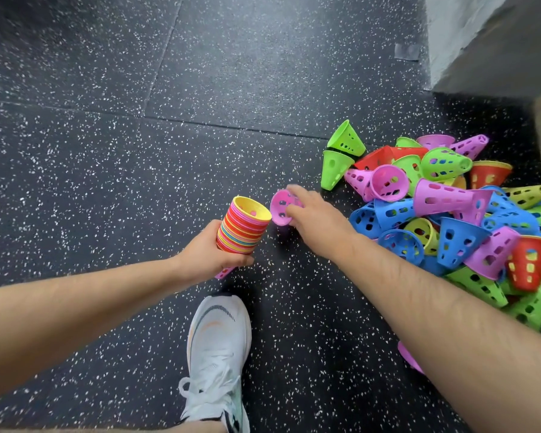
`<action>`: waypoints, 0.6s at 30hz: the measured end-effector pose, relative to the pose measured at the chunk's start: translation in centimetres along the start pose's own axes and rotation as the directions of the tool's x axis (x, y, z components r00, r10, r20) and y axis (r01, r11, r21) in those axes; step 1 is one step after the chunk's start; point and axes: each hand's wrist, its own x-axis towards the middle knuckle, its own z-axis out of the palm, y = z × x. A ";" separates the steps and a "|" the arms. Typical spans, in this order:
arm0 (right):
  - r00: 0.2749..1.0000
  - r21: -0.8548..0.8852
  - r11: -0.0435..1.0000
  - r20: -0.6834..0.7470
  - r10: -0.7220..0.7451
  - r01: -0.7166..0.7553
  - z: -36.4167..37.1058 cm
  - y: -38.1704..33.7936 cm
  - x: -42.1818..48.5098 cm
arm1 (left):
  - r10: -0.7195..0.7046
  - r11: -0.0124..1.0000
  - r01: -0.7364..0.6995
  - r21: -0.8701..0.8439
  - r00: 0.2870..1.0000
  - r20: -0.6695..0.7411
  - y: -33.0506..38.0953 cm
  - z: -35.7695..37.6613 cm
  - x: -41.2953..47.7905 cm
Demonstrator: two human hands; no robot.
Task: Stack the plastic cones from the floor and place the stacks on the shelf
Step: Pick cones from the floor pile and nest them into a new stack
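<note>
The left hand (pixel 205 256) is closed round a stack of nested cones (pixel 243 226), which is gripped at its lower part. The stack is held tilted, with its wide end raised towards the right. A yellow cone is seen innermost at the open end, and red, pink, yellow and blue rims are banded along the side. A pink tip (pixel 224 272) is seen projecting below the hand.

The right hand (pixel 317 218) is closed on a single pink cone (pixel 280 207), which is pinched between the fingers and thumb. The cone's open mouth is turned towards the stack and held just beside the yellow rim. Whether the two touch cannot be told. Both are held above the floor (pixel 107 151), a dark speckled surface divided by seams.

A pile of loose cones (pixel 450 214) is heaped on the floor to the right, in green, pink, blue, red and yellow, all perforated. Two green cones (pixel 341 154) lie at its far left edge, touching each other.

A white laced shoe (pixel 219 345) is planted between the forearms. A dark stripe and an orange mark are borne on its side, but any lettering is too small to be read.

A grey patch (pixel 407 52) is seen on the floor near a pale wall (pixel 481 42) at the upper right.
</note>
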 end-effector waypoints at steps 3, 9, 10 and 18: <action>0.979 0.216 0.972 -0.161 0.128 -0.092 -0.9 0.0 -0.7 | 0.022 1.000 -0.022 0.009 1.000 0.007 0.5 0.1 -0.2; 0.866 0.606 0.784 -0.310 0.392 -0.138 -3.8 -0.1 -2.3 | 0.076 0.995 -0.082 0.065 0.993 0.088 1.4 0.6 0.3; 0.846 0.625 0.772 -0.346 0.406 -0.114 -4.2 -0.3 -2.8 | 0.073 0.995 -0.078 0.058 0.993 0.093 1.6 0.8 0.3; 0.862 0.657 0.752 -0.354 0.362 -0.046 -4.1 -1.3 -6.2 | 0.127 0.992 -0.126 -0.014 0.985 0.115 3.9 3.8 -0.7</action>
